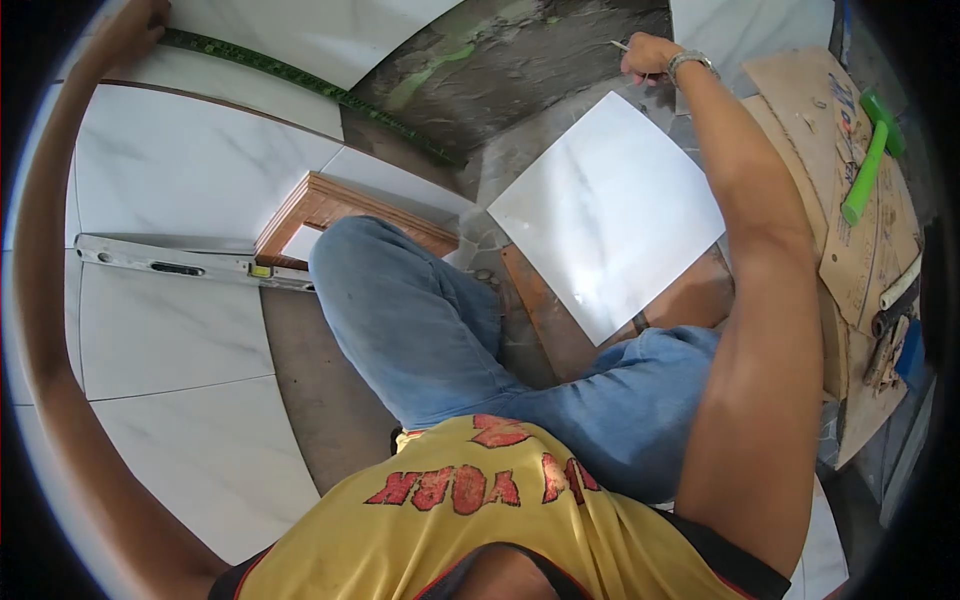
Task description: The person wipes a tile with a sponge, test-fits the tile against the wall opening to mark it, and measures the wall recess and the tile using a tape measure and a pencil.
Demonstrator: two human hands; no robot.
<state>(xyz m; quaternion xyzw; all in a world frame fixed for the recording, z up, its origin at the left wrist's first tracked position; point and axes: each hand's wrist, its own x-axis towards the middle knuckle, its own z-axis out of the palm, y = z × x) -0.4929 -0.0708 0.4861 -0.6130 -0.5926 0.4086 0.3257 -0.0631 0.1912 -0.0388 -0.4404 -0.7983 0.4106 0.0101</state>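
Note:
At the upper left, my left hand is closed at the near end of a green measuring tape, its fingers partly blurred. The tape runs across white marbled wall tiles towards the corner, over a bare grey cement patch. My right hand pinches a thin pale stick, like a pencil or marker, in front of that patch. Just below this hand, a loose white marbled tile lies at an angle between my bent legs and the wall.
A long spirit level rests along the left tiles. A wooden frame stands by my knee. At right, a green hammer lies on cardboard sheets, with several hand tools below it.

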